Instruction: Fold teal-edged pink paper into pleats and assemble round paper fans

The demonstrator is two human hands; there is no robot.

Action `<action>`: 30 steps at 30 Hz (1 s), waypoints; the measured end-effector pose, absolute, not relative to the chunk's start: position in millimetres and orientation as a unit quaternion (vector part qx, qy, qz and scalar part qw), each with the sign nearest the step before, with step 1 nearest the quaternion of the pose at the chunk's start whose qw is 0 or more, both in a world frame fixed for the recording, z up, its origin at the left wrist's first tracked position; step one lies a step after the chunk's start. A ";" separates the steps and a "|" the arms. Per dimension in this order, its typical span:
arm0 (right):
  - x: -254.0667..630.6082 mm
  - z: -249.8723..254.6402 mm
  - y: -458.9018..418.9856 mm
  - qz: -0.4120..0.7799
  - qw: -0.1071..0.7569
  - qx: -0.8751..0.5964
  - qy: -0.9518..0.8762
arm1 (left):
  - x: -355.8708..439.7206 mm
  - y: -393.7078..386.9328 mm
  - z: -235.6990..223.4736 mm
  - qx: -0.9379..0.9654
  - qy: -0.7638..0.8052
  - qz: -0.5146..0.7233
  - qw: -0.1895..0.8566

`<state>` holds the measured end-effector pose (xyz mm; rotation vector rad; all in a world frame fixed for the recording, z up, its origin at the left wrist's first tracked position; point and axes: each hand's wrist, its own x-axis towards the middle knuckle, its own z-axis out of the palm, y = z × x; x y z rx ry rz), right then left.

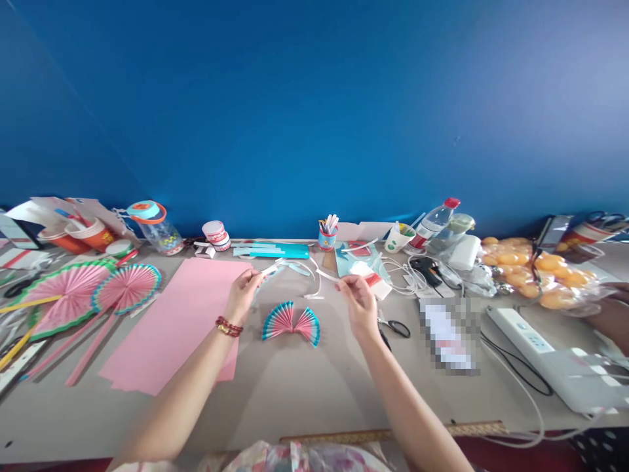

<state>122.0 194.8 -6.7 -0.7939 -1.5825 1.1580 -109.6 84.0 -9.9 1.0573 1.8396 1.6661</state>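
My left hand [244,296], with a red bead bracelet at the wrist, pinches a thin white strip [271,268]. Between the fingertips of my right hand [358,303] is the end of another narrow white strip [325,275], which points back to the left. Both hands are raised above the table, apart from each other. Below and between them lies a pleated paper fan piece [291,326], pink with teal and white edges, spread into two wings. Scissors [394,328] rest by my right wrist. Thin curled strips [318,288] lie beyond the fan piece.
Large pink paper sheets [181,321] lie left, beside finished pink fans [126,288]. Along the wall stand a pen cup [327,235], tape rolls [216,235] and bottles [435,223]. Right are a power strip [535,347], bagged orange balls [540,272] and another person's hand [612,316].
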 end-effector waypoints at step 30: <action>118.7 5.4 119.6 0.100 0.360 -0.134 -0.918 | -12.0 26.4 -10.3 0.216 0.541 0.650 0.487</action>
